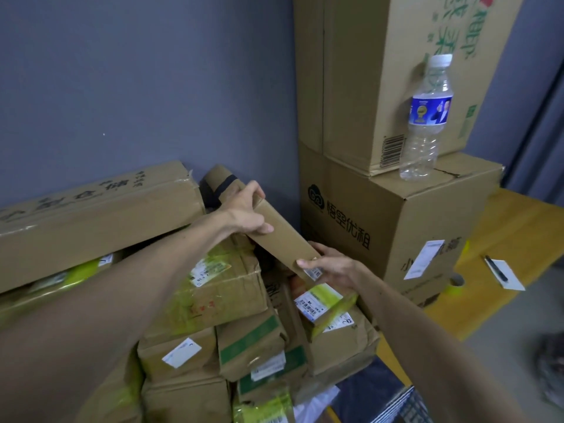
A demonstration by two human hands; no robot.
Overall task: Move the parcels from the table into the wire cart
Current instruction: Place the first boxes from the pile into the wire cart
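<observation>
A long, narrow cardboard parcel (pixel 282 238) is held tilted over a heap of parcels (pixel 213 300). My left hand (pixel 245 210) grips its upper far end, thumb underneath. My right hand (pixel 328 267) grips its lower near end, by a small white label. The heap is made of brown boxes with yellow-green tape and shipping labels, stacked tightly together. A long flat box (pixel 91 215) lies across the back left of the heap. The wire cart's frame is hard to tell; dark wires (pixel 409 404) show at the bottom right.
Two big cartons (pixel 384 218) are stacked at the right against the blue-grey wall, with a clear water bottle (pixel 427 117) standing on the lower one. A wooden table (pixel 512 227) at the right carries a white slip and a pen (pixel 497 268).
</observation>
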